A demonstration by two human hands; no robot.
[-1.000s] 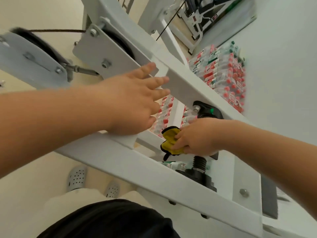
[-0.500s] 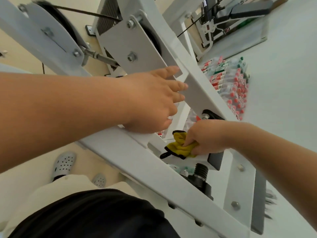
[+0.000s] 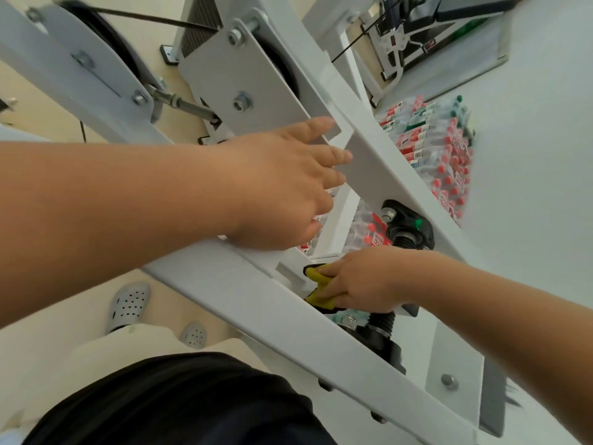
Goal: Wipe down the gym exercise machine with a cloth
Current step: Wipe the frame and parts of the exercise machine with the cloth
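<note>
A white gym machine frame [image 3: 276,319] runs diagonally across the view, with pulley plates [image 3: 244,75] at the upper left. My right hand [image 3: 362,281] presses a yellow cloth [image 3: 317,289] with a black edge against a white inner part between the two frame beams. Most of the cloth is hidden under my fingers. My left hand [image 3: 282,191] rests flat on the frame with fingers spread, touching the pulley plate and the upper beam [image 3: 382,162], and holds nothing.
Black bolts and threaded dampers [image 3: 407,226] sit just right of the cloth. Shrink-wrapped packs of bottles with red caps [image 3: 439,149] lie on the floor beyond the frame. Another machine [image 3: 417,36] stands at the top right. My grey clogs [image 3: 130,303] show below.
My right hand has slid the cloth down and left along the inner part, closer to the lower beam. The view has shifted nearer; my left hand stays on the frame.
</note>
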